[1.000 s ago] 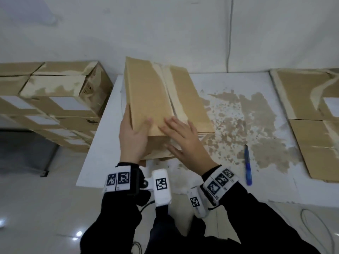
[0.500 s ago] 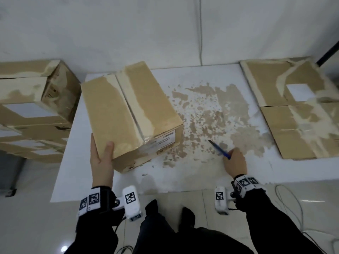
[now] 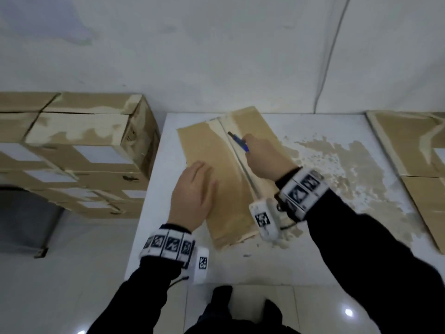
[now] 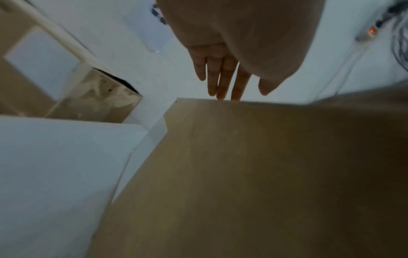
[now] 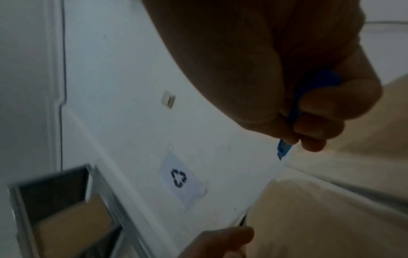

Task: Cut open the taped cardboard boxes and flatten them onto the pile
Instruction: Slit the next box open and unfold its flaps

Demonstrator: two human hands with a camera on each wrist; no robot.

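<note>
From my remote seat: a taped box (image 3: 224, 169) stands on the white table (image 3: 337, 256), its flaps closed, so I cannot tell what is inside. My left hand (image 3: 191, 196) lies flat on the box top at about 8 o'clock of the seam, fingers (image 4: 223, 82) straight and together, holding nothing. My right hand (image 3: 265, 156) is curled round a blue knife (image 3: 239, 142), thumb and fingers clamped on its handle; the tip sits on the pale tape (image 3: 237, 153) along the centre seam, toward the box's far end at 12 o'clock. The right wrist view shows the knife (image 5: 287, 148) point just above that far edge. At 9 o'clock, off the table, more taped boxes (image 3: 79, 150) are stacked against the wall, all closed, several with white labels. At 3 o'clock, flattened cardboard (image 3: 414, 165) lies in a pile on the table's right side. Torn brown paper scraps (image 3: 349, 169) are stuck to the tabletop between box and pile.
</note>
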